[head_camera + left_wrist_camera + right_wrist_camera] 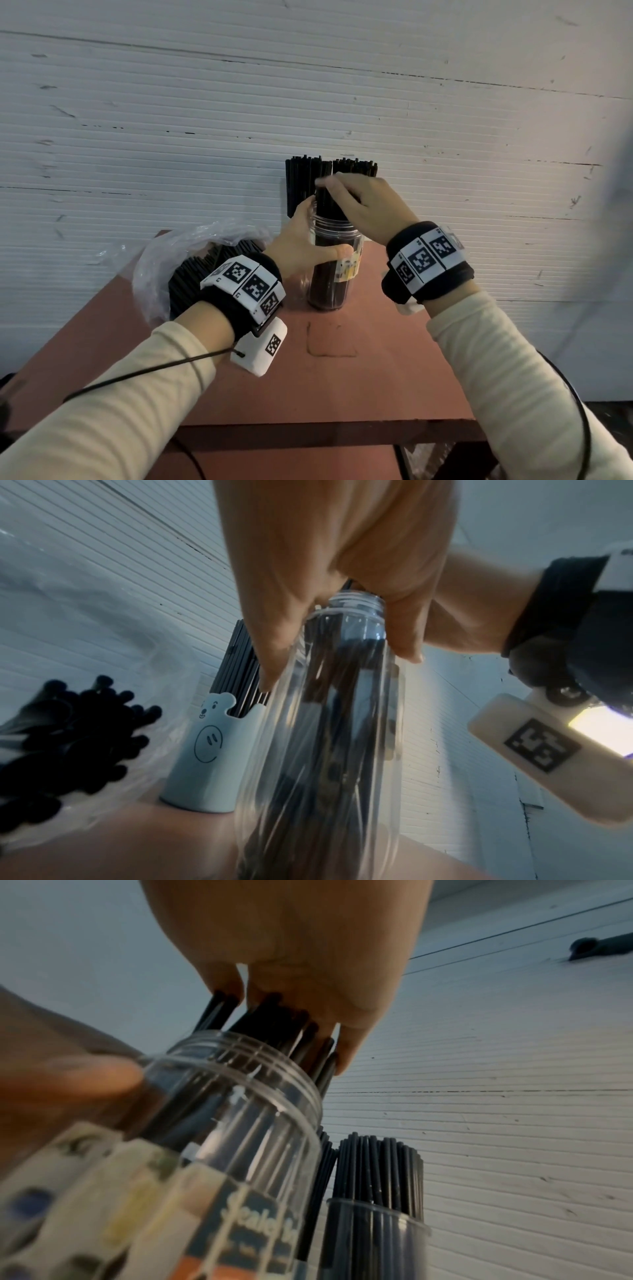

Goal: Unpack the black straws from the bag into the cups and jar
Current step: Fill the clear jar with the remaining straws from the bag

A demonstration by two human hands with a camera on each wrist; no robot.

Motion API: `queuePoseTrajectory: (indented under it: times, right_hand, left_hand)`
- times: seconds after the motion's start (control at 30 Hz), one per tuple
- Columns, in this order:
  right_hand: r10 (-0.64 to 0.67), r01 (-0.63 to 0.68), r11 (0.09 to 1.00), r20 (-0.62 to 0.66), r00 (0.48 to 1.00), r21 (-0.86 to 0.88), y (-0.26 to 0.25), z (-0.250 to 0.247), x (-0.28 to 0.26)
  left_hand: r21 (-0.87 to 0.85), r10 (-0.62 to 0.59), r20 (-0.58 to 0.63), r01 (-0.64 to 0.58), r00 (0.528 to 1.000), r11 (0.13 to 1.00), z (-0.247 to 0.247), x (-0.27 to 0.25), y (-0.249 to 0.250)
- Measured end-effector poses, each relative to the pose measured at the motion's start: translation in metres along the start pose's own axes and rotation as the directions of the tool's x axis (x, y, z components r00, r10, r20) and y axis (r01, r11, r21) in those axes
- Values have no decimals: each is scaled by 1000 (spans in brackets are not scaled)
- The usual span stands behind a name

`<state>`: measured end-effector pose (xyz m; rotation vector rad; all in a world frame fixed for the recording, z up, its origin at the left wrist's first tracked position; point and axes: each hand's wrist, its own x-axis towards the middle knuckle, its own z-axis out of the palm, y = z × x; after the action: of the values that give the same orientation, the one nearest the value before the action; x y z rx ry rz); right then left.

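The left hand [301,246] grips the clear jar [329,274] upright on the table [376,377]. The right hand [363,209] clasps a bundle of black straws [327,204] at the jar mouth.

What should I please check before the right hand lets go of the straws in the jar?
1. Clear plastic jar upright on the reddish table: ok.
2. Left hand grips the jar: ok.
3. Right hand holds the bundle of black straws inside the jar's mouth: ok.
4. Straw ends reach the bottom: cannot tell.
5. Clear plastic bag emptied: not ok, straws remain.
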<state>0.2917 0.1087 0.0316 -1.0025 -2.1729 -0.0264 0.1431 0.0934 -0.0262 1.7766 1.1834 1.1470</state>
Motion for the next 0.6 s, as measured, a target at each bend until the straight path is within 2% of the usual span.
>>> queuePoseTrajectory:
  times: [0.07,0.17,0.27,0.33,0.4,0.47,0.53,0.6]
  right_hand:
    - [-6,6,1000,1,1000,-28,-3,0,-1]
    - [-84,87,996,-153,985,8,-11,-3,0]
    - [-135,166,983,-297,945,80,-30,0,-1]
    - [-139,190,972,-314,939,138,-49,8,-3]
    - [-89,137,964,-213,973,226,-67,21,-5]
    - [8,-13,959,19,1000,284,-82,37,-5]
    - [70,-135,967,281,957,216,-93,56,-4]
    - [84,-158,982,498,863,108,-103,73,-3]
  left_hand:
    - [-3,-36,28,36,999,999,-3,-2,4]
    - [85,-65,28,63,997,994,-15,-12,9]
    - [162,-30,-87,44,996,986,-39,-30,9]
    - [202,29,-184,9,983,979,-62,-44,5]
    - [241,103,-277,-35,955,970,-87,-59,1]
    - [310,139,-364,-20,921,951,-111,-73,-3]
    - [380,148,-404,18,903,925,-132,-84,-8]
    - [437,87,-388,100,918,894,-148,-94,-14]
